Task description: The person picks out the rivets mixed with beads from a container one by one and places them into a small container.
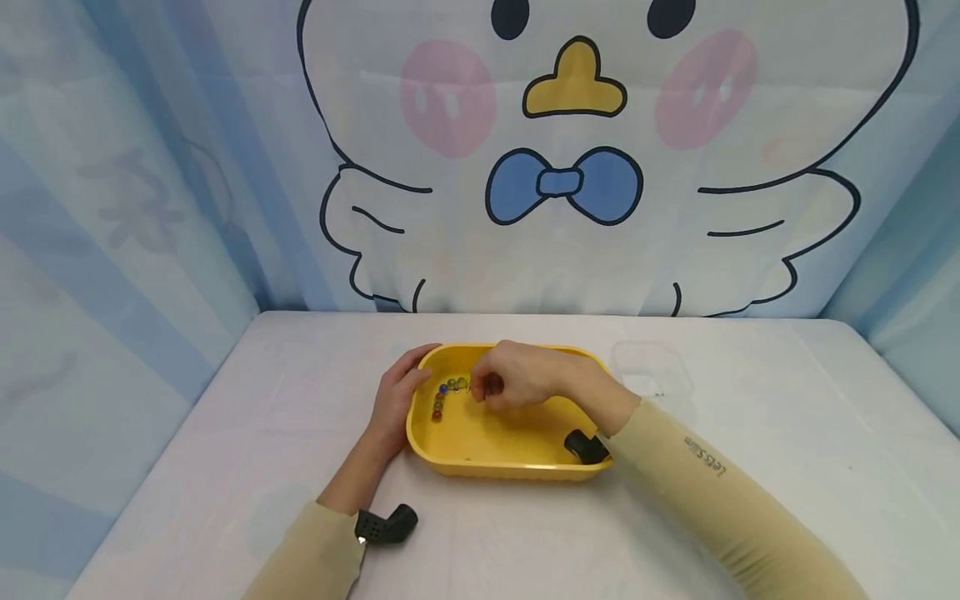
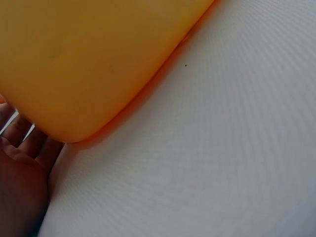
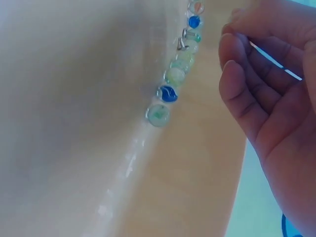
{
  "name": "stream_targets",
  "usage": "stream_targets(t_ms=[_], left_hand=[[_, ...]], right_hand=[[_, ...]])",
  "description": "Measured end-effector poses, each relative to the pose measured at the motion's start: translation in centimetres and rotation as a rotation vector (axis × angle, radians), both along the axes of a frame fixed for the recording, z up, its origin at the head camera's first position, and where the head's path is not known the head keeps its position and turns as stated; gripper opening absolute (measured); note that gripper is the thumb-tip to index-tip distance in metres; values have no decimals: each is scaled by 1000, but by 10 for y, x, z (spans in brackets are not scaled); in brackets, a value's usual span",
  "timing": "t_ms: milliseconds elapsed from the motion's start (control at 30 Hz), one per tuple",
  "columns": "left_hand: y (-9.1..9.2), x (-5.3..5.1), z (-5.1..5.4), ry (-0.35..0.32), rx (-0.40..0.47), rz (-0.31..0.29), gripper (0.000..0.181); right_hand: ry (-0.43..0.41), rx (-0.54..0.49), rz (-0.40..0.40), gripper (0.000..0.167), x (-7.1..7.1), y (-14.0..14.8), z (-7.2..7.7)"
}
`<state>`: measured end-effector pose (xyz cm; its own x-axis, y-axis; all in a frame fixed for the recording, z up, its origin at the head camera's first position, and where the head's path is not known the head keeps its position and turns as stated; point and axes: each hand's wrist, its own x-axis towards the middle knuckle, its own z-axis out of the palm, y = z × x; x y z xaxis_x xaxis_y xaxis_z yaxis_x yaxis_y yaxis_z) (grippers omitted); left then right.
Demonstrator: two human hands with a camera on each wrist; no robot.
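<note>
A yellow tray (image 1: 510, 462) stands on the table, held at its far left corner by my left hand (image 1: 395, 404). The left thumb lies at the rim; in the left wrist view the fingers (image 2: 33, 143) run along the outer wall. Inside the tray, several glass marbles (image 1: 438, 406) form a bent row along the left and far walls. Blue and greenish marbles (image 3: 159, 115) show up close in the right wrist view, with small silvery bits (image 3: 182, 43) among them. My right hand (image 1: 525, 372) hovers over the tray beside the row, fingers bent, thumb near the fingertips. Anything between them is hidden.
A transparent container (image 1: 652, 367) stands behind and right of the tray. Black wrist cameras (image 1: 386, 525) sit on both wrists, the right one over the tray's near right corner. A printed curtain (image 1: 562, 267) hangs behind the white table (image 1: 787, 417).
</note>
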<state>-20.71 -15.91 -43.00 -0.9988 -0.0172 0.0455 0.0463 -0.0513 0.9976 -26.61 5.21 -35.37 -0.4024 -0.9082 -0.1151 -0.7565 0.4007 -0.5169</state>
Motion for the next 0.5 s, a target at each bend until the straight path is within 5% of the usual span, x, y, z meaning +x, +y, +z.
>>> stream_targets(t_ms=[500], left_hand=[[1,2,2,-7,-12,5,46]], right_hand=[[45,-93,-53,12,6,12,23]])
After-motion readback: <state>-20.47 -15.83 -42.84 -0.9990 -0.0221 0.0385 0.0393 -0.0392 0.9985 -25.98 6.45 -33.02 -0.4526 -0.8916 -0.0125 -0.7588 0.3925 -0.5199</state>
